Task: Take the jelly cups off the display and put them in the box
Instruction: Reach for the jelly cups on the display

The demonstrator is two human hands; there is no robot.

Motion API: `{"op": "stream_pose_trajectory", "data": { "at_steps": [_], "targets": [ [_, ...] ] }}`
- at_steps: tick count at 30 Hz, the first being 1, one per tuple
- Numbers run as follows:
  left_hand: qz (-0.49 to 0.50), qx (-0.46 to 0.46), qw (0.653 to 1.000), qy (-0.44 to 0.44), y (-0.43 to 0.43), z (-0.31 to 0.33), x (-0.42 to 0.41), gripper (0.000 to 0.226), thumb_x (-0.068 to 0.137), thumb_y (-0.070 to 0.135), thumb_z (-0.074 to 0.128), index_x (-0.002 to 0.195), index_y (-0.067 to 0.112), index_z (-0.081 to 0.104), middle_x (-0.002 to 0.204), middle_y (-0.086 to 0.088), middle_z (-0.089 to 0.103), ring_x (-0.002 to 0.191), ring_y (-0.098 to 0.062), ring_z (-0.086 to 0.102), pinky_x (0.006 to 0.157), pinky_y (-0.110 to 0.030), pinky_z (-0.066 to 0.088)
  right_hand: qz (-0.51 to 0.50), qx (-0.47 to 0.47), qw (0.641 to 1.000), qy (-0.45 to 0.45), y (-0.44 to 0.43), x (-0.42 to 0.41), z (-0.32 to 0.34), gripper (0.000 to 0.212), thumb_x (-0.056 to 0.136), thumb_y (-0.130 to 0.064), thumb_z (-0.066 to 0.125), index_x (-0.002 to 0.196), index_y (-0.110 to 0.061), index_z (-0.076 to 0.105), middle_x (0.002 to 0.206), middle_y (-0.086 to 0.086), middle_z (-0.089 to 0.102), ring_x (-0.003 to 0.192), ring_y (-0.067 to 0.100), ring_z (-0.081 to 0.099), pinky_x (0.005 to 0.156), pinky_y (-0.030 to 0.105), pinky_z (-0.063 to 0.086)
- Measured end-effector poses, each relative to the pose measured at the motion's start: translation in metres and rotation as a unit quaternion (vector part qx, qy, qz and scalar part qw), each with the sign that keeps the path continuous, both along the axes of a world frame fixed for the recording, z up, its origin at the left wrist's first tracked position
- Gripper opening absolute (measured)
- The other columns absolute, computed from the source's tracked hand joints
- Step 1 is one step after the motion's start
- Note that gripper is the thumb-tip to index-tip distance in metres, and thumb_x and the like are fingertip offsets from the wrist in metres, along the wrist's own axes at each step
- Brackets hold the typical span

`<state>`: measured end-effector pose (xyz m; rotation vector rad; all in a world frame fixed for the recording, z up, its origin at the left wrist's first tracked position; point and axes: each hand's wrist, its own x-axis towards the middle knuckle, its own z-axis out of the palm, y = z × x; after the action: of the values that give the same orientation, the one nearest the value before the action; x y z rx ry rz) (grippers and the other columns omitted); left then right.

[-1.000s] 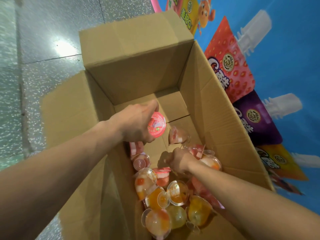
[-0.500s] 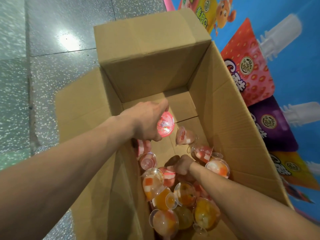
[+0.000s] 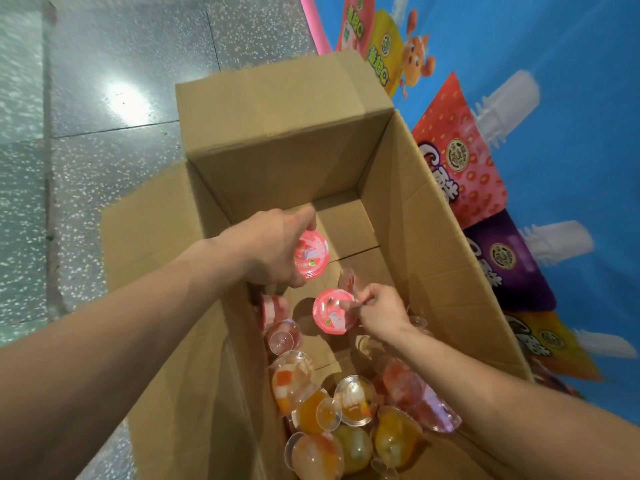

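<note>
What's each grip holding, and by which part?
Left grip holds a pink-lidded jelly cup round its body; right grip pinches a second cup at its rim.

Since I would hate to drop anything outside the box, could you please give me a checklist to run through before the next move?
1. The left hand grips a round pink-lidded plastic jelly cup: ok.
2. The right hand pinches a second pink-lidded jelly cup: ok.
3. Both cups are over the open brown cardboard box: ok.
4. The bare box floor shows at the far end: ok.
5. Both cups sealed tight: cannot tell.
</note>
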<state>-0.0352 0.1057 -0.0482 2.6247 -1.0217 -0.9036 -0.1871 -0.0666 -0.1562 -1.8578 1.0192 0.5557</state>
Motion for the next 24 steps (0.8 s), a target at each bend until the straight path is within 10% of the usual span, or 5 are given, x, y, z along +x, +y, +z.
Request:
{"op": "stream_pose_trajectory", "data": {
  "at_steps": [7,12,17,24],
  "targets": [
    [0.039,-0.010,0.999,0.006,0.006,0.086,-0.010,0.081,0.062,0.041,0.090,0.124,0.027,0.040,0.104,0.007,0.054,0.090,-0.019,0.052,0.075,-0.032,0.045,-0.073,0.011,0.992,-0.100,-0.029,0.004,0.134,0.033,0.084,-0.034,0.081,0.078,-0.015,0.055,0.064,0.014,0.071,0.055,0.042,0.068,0.048,0.045,0.050],
    [0.046,-0.060,0.997,0.012,0.001,0.194,-0.025,0.074,0.064,0.041,0.088,0.122,0.028,0.043,0.104,0.010,0.055,0.096,-0.018,0.057,0.078,-0.032,0.047,-0.088,-0.034,0.985,-0.146,-0.034,-0.004,0.265,0.027,0.086,-0.028,0.080,0.079,-0.011,0.060,0.064,-0.002,0.069,0.050,0.005,0.067,0.044,0.021,0.052],
    [0.041,-0.091,0.995,0.024,-0.015,0.320,-0.038,0.069,0.068,0.045,0.084,0.123,0.028,0.046,0.114,0.004,0.064,0.102,-0.021,0.062,0.078,-0.032,0.046,-0.157,-0.037,0.976,-0.144,-0.039,-0.030,0.383,0.030,0.076,-0.042,0.084,0.068,-0.023,0.062,0.065,0.004,0.071,0.064,0.026,0.071,0.063,0.057,0.058],
    [-0.027,-0.107,0.994,0.003,-0.067,0.488,-0.049,0.060,0.070,0.051,0.080,0.119,0.035,0.048,0.112,0.016,0.062,0.103,-0.011,0.061,0.074,-0.014,0.040,-0.214,-0.026,0.963,-0.160,-0.066,-0.064,0.548,0.034,0.074,-0.046,0.083,0.068,-0.024,0.057,0.064,0.013,0.069,0.058,0.034,0.066,0.058,0.055,0.053]
  ]
}}
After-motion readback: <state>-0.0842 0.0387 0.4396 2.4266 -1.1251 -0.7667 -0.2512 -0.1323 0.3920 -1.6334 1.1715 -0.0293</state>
